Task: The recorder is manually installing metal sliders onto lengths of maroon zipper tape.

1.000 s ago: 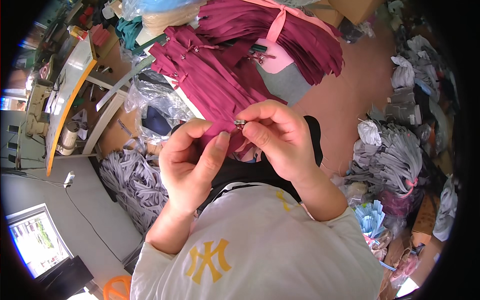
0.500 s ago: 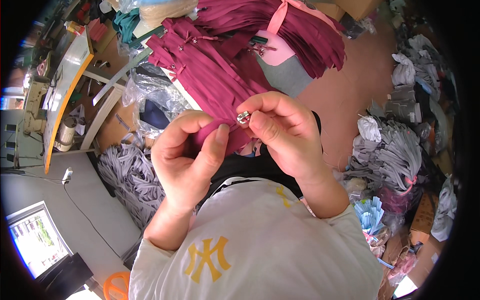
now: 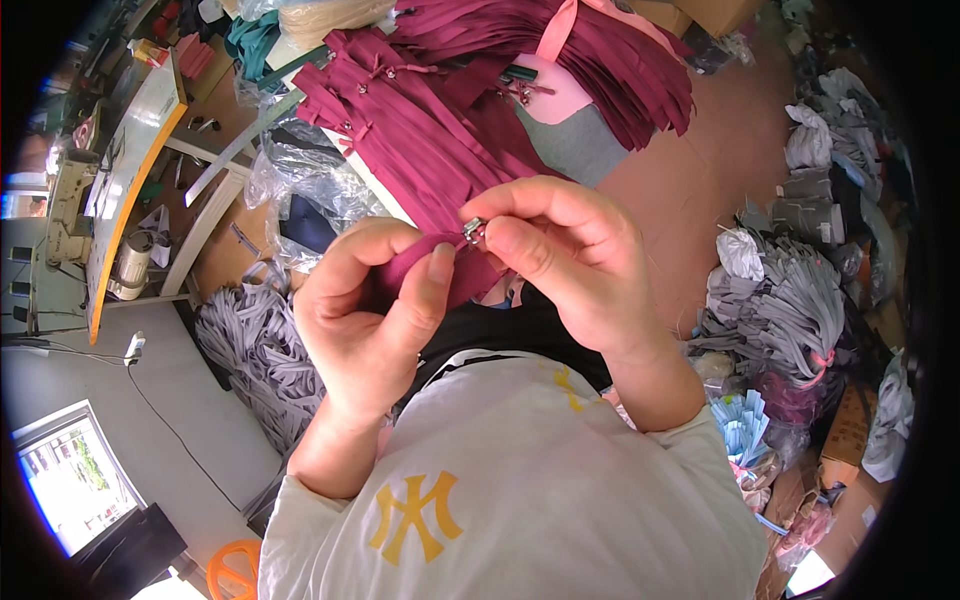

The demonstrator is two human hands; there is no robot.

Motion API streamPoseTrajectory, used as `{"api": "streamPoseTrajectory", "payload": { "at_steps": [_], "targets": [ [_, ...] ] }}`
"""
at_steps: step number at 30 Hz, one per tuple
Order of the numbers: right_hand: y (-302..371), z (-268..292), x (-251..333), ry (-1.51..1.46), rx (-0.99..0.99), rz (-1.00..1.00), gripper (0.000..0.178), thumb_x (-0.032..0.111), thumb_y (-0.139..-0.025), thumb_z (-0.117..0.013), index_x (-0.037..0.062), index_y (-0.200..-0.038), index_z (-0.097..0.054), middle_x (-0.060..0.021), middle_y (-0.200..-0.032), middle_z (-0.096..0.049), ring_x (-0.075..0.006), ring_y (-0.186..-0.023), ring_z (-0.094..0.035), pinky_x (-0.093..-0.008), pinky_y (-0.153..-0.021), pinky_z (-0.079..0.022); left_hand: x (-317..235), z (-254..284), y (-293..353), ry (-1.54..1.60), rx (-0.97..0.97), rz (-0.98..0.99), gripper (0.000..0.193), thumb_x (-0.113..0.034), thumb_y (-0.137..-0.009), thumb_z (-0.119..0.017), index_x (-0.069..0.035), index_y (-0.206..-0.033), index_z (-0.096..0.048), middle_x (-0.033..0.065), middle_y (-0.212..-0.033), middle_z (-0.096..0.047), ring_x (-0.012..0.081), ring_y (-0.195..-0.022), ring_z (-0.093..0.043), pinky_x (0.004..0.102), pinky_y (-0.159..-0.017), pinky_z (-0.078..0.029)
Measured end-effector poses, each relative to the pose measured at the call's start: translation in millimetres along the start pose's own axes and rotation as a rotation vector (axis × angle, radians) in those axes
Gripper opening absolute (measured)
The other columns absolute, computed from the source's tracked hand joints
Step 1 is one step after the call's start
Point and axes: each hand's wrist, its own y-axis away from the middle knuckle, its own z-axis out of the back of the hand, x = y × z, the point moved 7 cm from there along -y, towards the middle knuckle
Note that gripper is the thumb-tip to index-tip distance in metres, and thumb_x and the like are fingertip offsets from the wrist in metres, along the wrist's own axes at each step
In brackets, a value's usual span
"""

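Between thumb and forefinger, my left hand (image 3: 362,310) pinches the end of a maroon zipper tape (image 3: 470,280). Opposite it, my right hand (image 3: 582,265) pinches a small silver zipper slider (image 3: 474,230), which sits right at the end of the tape. Whether the tape has entered the slider is too small to tell. Just beyond my hands lies a stack of long maroon zipper strips (image 3: 425,140), some with small metal sliders and thin cords on them. A fanned bundle of maroon strips (image 3: 640,90), bound by a pink band (image 3: 556,35), lies past that.
Grey strips are heaped at the left (image 3: 265,350), and a tied grey bundle (image 3: 790,300) lies at the right. Clear plastic wrap (image 3: 285,190) sits beside the stack. A yellow-edged table (image 3: 140,150) with a sewing machine (image 3: 72,210) stands at the far left.
My right hand has shifted slightly left, bringing the slider against the tape end and turning it a little. My left hand keeps its pinch on the tape.
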Motion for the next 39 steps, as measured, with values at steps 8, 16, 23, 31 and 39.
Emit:
{"api": "streamPoseTrajectory", "payload": {
  "at_steps": [8, 16, 23, 31, 39],
  "targets": [
    [-3.6, -3.9, 3.8, 0.104, 0.017, 0.048, 0.016, 0.005, -0.095, -0.065, -0.0053, -0.108, -0.068, -0.0062, -0.096, -0.071, -0.0073, -0.085, -0.066, -0.0205, -0.073, -0.055, -0.7, 0.7, -0.6, -0.009, -0.009, -0.014, 0.011, 0.001, -0.086, -0.073, 0.002, -0.094, -0.066, 0.0023, -0.088, -0.063, 0.0065, -0.074, -0.054, 0.0201, -0.068, -0.042],
    [-5.6, -3.6, 10.6, 0.210, 0.009, 0.123, 0.015, 0.005, -0.094, -0.067, -0.0035, -0.106, -0.069, -0.0060, -0.093, -0.071, -0.0075, -0.081, -0.067, -0.0208, -0.071, -0.055, 0.4, -1.8, 1.0, 0.044, 0.004, 0.072, 0.013, 0.001, -0.090, -0.069, 0.003, -0.102, -0.065, 0.0032, -0.093, -0.065, 0.0070, -0.080, -0.057, 0.0203, -0.074, -0.045],
    [-7.3, -6.3, 8.2, 0.139, 0.039, 0.071, 0.019, 0.003, -0.093, -0.067, -0.0040, -0.110, -0.066, -0.0072, -0.098, -0.069, -0.0085, -0.086, -0.066, -0.0215, -0.073, -0.055, -2.3, -6.2, 0.0, 0.092, 0.050, 0.093, 0.015, -0.003, -0.093, -0.068, 0.004, -0.107, -0.067, 0.0048, -0.097, -0.067, 0.0088, -0.084, -0.061, 0.0217, -0.078, -0.048],
    [1.6, -14.0, 1.9, -0.049, -0.020, 0.108, 0.056, -0.002, -0.088, -0.072, 0.0001, -0.136, -0.043, -0.0089, -0.098, -0.064, -0.0125, -0.089, -0.065, -0.0240, -0.078, -0.054, 20.6, -10.9, 4.6, 0.647, -0.017, 0.339, 0.013, -0.007, -0.098, -0.061, 0.001, -0.104, -0.069, 0.0070, -0.101, -0.069, 0.0139, -0.095, -0.063, 0.0272, -0.087, -0.048],
    [0.5, -20.7, -7.8, -0.144, -0.091, 0.043, 0.017, 0.000, -0.093, -0.066, -0.0053, -0.109, -0.062, -0.0058, -0.097, -0.066, -0.0062, -0.085, -0.063, -0.0209, -0.074, -0.052, 34.9, -23.0, 7.1, 0.984, 0.061, 0.491, 0.028, -0.027, -0.102, -0.054, -0.005, -0.114, -0.065, 0.0059, -0.110, -0.069, 0.0168, -0.104, -0.063, 0.0326, -0.096, -0.047]
  ]
}}
